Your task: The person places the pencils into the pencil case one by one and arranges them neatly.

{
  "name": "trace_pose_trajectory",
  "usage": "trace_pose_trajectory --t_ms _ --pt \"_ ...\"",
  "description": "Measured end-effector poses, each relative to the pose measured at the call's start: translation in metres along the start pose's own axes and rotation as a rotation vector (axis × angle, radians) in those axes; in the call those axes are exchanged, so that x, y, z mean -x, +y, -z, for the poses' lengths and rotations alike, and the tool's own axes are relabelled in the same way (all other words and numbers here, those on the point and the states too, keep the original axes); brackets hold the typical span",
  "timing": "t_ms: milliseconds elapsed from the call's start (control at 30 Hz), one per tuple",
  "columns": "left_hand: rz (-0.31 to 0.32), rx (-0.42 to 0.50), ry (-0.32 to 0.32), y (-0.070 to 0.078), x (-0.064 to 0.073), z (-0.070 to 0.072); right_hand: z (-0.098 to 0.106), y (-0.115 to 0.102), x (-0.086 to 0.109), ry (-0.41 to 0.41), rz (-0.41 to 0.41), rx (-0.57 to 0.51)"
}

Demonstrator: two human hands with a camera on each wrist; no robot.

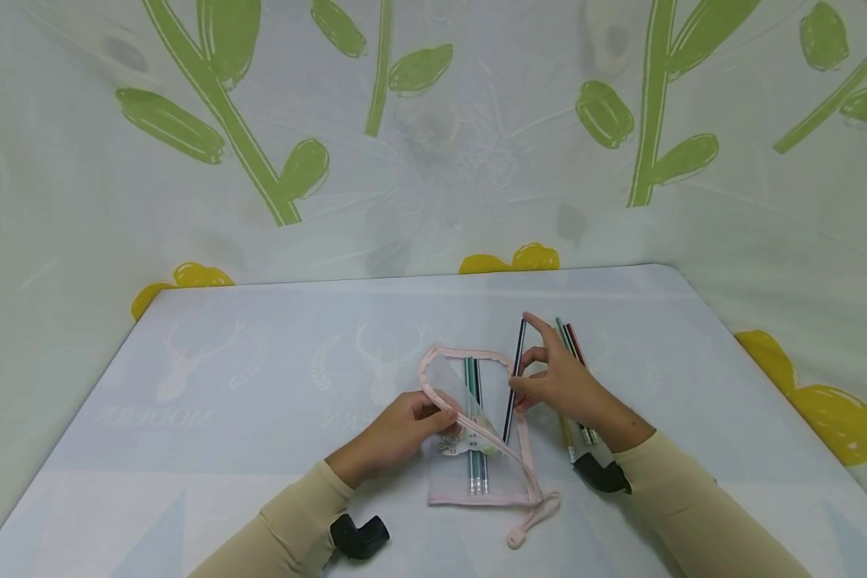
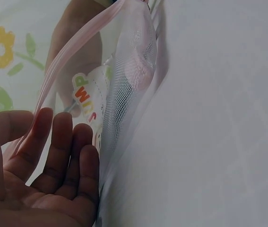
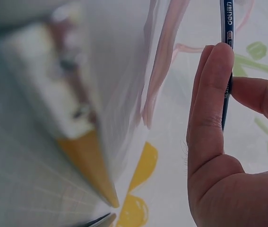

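Observation:
My left hand [image 1: 393, 433] pinches the pink zipper edge of a see-through mesh pencil pouch [image 1: 444, 484], lifting that edge so the mouth gapes. In the left wrist view the pink edging [image 2: 60, 54] runs between thumb and forefinger of the left hand [image 2: 53, 175]. Between thumb and fingers, my right hand [image 1: 571, 389] holds a dark pencil [image 1: 519, 345] at a steep slant, its lower end at the pouch mouth. Dark lettered pencil [image 3: 227, 23] shows in the right wrist view too. Inside the pouch lie several green and dark pencils [image 1: 474, 474].
Beside the right wrist, more pencils lie on the table: a green pencil [image 1: 562, 327], a red pencil [image 1: 575, 343] and a yellow pencil [image 1: 567, 440], partly under the hand. A pink zipper pull [image 1: 516, 536] trails off the pouch's front corner. A patterned curtain [image 1: 470, 185] stands behind the table.

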State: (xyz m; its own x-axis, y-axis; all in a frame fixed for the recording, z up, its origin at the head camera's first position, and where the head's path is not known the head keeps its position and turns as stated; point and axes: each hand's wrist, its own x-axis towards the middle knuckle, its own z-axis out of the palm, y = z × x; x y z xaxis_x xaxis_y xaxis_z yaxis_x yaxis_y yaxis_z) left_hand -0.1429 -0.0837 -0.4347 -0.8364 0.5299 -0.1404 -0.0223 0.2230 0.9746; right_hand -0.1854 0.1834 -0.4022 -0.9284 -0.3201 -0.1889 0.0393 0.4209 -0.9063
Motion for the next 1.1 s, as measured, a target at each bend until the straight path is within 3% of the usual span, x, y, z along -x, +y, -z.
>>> trace_pose_trajectory --t_ms 1100 --pt "-0.015 0.022 -0.002 -0.002 -0.001 0.001 -0.013 0.004 0.0 -0.078 -0.001 0.035"
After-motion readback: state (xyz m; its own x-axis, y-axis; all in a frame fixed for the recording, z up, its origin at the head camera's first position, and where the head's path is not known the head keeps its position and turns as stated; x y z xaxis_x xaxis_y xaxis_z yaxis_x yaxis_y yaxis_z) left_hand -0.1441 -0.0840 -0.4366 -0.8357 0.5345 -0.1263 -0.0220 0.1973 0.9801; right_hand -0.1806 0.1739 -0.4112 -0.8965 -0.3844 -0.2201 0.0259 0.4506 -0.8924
